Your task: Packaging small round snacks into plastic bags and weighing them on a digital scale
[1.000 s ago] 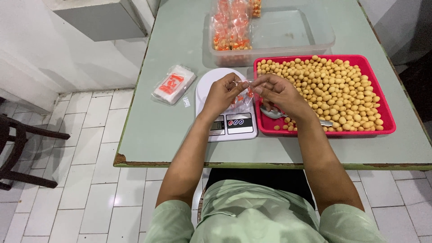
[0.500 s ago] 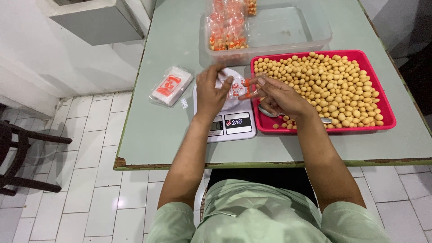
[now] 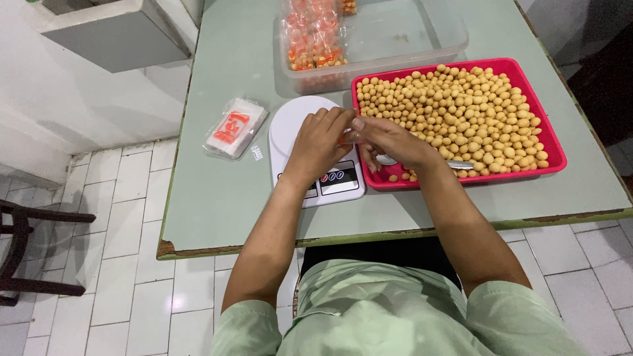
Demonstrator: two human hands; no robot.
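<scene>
— Hands first: where are mine?

— Your left hand [image 3: 318, 142] and right hand [image 3: 389, 140] meet over the white kitchen scale [image 3: 310, 148], just at the near left corner of the red tray [image 3: 555, 155]. The fingers of both are pinched shut on a small clear packet [image 3: 347, 136] with a bit of red on it.

— Which way does the packet lie?

— You hide most of it, so I cannot tell its long axis. Only a sliver shows between your fingertips, above the scale's plate.

— And what am I working on?

— A pale green counter [image 3: 224, 198] with a chipped, worn front edge. Beneath it is a floor of white tiles [image 3: 119, 264], and a dark chair [image 3: 20, 250] stands off to your left.

— What else is around me?

— The red tray holds a heap of round yellow-brown snack balls [image 3: 461, 112]. A metal spoon [image 3: 455, 165] lies in the tray's near edge, its bowl partly under your right hand. Behind the scale stands a clear plastic tub [image 3: 409, 39] with filled packets [image 3: 313, 43] stacked at its left end. Left of the scale lies a flat stack of empty bags [image 3: 234, 127] with a red print. Your own hands cover the scale's plate; its buttons show below your left wrist.
</scene>
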